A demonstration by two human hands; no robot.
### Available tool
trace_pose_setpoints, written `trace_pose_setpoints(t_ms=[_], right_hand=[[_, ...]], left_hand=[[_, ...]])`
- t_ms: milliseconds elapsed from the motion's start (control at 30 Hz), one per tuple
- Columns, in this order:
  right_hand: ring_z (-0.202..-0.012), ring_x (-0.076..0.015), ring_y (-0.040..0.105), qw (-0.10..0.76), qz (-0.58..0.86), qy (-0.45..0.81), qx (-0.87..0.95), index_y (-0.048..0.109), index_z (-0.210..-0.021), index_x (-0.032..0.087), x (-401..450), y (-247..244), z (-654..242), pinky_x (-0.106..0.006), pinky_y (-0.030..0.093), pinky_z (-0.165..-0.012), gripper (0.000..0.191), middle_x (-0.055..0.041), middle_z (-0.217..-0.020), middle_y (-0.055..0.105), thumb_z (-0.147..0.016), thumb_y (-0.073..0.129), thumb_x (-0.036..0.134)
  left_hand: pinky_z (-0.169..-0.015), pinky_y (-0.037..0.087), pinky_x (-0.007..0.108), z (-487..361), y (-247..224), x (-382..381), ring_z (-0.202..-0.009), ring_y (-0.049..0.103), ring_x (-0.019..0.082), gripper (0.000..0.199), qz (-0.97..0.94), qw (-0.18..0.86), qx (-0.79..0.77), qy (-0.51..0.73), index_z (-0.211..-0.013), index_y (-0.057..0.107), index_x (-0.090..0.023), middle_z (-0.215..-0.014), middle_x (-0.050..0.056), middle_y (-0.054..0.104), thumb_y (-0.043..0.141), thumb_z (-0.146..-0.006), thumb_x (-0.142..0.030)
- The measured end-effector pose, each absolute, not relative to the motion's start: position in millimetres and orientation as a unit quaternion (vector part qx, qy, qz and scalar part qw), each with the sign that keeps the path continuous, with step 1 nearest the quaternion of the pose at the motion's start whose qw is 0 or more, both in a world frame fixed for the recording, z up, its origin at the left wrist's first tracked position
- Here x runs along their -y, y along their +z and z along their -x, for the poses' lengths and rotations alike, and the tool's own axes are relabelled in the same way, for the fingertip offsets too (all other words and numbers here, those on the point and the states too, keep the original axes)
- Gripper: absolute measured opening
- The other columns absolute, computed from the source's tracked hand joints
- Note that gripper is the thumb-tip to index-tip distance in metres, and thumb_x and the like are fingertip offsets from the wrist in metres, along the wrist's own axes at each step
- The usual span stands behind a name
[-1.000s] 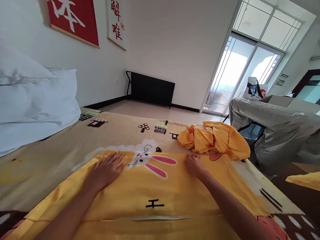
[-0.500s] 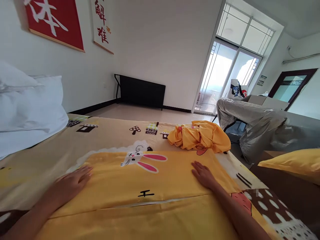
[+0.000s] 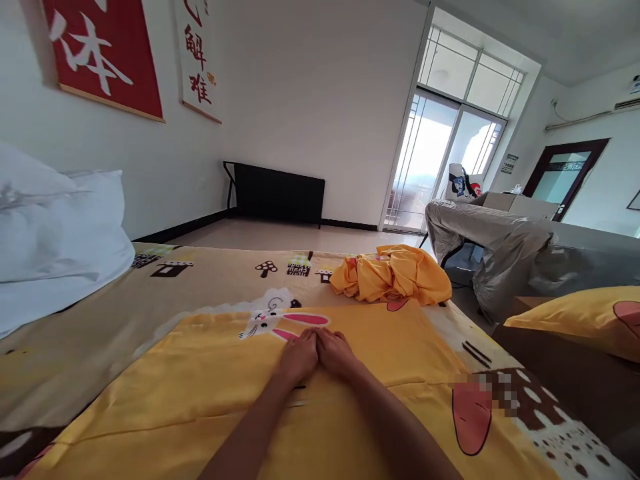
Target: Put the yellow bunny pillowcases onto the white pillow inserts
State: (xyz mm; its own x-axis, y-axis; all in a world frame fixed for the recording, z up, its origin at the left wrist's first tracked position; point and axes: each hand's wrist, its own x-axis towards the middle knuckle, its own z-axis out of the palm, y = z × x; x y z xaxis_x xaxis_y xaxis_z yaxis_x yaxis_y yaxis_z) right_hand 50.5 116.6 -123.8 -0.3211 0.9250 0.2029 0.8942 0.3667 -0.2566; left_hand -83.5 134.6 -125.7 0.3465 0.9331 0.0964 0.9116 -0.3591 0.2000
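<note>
A yellow cloth [image 3: 200,373] with a printed white rabbit lies spread flat on a patterned beige bed cover [image 3: 215,273]. Near its middle, just below the rabbit's pink ears, my left hand [image 3: 299,357] and my right hand [image 3: 336,352] rest side by side, touching each other. Fingers on both hands are bent down against the cloth; whether they pinch any of it is hidden. Beyond the right hand sits a crumpled orange cloth [image 3: 395,273] at the far side of the bed.
White pillows [image 3: 60,227] lie at the left. At the right are a yellow pillow [image 3: 580,317] and a plastic-covered piece of furniture [image 3: 510,247]. A black folded frame [image 3: 277,193] leans by the far wall.
Both hands have moved inward from the left and right parts of the yellow cloth and now meet at its middle. Their fingers, spread flat before, are now bent.
</note>
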Motion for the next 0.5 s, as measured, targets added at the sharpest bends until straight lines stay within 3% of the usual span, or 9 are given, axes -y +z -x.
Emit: trace_pose_setpoints(t_ms=[133, 200, 500], right_hand=[[-0.134, -0.0131, 0.033, 0.148, 0.552, 0.066, 0.818, 0.043, -0.135, 0.029, -135.6, -132.0, -82.7, -0.033, 0.024, -0.109, 0.043, 0.0016, -0.144, 0.041, -0.097, 0.024, 0.038], [-0.136, -0.0136, 0.028, 0.127, 0.58, 0.077, 0.801, 0.041, -0.137, 0.029, -147.1, -135.3, -130.4, -0.035, 0.021, -0.11, 0.046, 0.0003, -0.148, 0.034, -0.096, 0.026, 0.042], [-0.141, -0.0182, 0.012, 0.073, 0.756, -0.001, 0.651, 0.021, -0.146, 0.023, -164.8, -157.1, -294.5, -0.047, 0.008, -0.112, 0.059, -0.0033, -0.153, 0.02, -0.094, 0.02, 0.048]], left_hand=[[-0.111, 0.021, 0.047, 121.8, -137.3, -151.0, -0.139, 0.023, 0.023, 0.054, -0.785, 0.043, -0.613, 0.082, -0.139, 0.038, -0.021, -0.15, 0.005, 0.028, 0.024, -0.091, -0.04], [-0.11, 0.019, 0.051, 166.5, -137.3, -162.7, -0.14, 0.019, 0.025, 0.06, -0.745, 0.037, -0.662, 0.069, -0.144, 0.027, -0.02, -0.153, 0.007, 0.019, 0.021, -0.09, -0.045], [-0.11, 0.014, 0.05, 296.8, -155.1, -195.4, -0.141, 0.015, 0.02, 0.059, -0.66, 0.006, -0.75, 0.042, -0.145, 0.022, -0.02, -0.154, 0.005, 0.016, 0.012, -0.092, -0.046]])
